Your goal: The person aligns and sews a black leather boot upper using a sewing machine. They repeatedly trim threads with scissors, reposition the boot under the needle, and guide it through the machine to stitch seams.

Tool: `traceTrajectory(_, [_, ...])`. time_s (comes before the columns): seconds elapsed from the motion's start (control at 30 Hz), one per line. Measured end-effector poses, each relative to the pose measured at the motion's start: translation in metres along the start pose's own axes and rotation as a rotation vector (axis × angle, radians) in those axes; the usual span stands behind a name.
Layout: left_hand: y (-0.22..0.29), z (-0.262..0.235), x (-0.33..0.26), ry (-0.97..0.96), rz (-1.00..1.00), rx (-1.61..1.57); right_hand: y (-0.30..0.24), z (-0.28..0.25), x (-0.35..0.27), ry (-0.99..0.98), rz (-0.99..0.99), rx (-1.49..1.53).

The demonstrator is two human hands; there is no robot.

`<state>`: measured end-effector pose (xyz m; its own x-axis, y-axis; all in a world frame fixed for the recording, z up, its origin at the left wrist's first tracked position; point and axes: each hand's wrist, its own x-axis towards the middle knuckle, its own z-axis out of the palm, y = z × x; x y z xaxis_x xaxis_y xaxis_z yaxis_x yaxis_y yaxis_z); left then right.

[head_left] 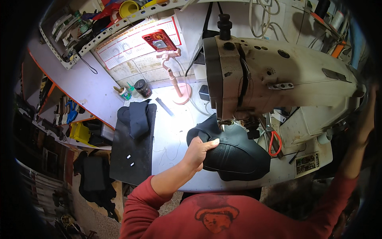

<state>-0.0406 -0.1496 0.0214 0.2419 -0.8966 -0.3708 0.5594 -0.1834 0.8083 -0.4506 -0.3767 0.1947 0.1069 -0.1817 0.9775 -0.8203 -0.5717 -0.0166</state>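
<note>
Far off to the left of the left hand lies a flat black board with a stack of cut black pieces on its far end, and beyond that, against the wall, stand a small dark pot and a pink stand carrying a red phone. The left hand itself is clenched on the near left edge of a black leather piece, thumb on top and fingers curled under the fold, on the white table. That piece spreads to the right of the hand and runs up under the needle of the sewing machine, just beyond the fingertips. It looks soft and pliable, padded and creased with a raised seam, light enough for one hand, and likely to buckle or slide on the smooth table if pushed from only one edge; its grained face should give fair grip. The sound places to hold seem to be the folded edge close to the seam, as now, with a flat palm on the broad panel to the right. Further right, red-handled scissors lie beside the machine base. The right hand reaches up at the machine's far right end, dim and at the picture's rim; whether it grips anything I cannot tell.
</note>
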Motion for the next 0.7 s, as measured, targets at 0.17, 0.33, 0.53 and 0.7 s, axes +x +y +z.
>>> traceTrajectory(0.17, [0.005,0.002,0.003,-0.036,-0.039,0.008,-0.190,0.021,-0.117,-0.953,-0.587,0.687])
traceTrajectory(0.33, [0.006,0.004,0.005,-0.007,-0.096,-0.048,-0.234,0.058,-0.132,-0.968,-0.350,0.791])
traceTrajectory(0.53, [0.000,0.008,0.009,-0.008,-0.031,-0.011,-0.235,0.064,-0.131,-1.129,-0.350,0.778])
traceTrajectory(0.7, [-0.009,0.005,0.008,-0.014,0.038,-0.009,-0.234,0.067,-0.150,-1.137,-0.268,0.849])
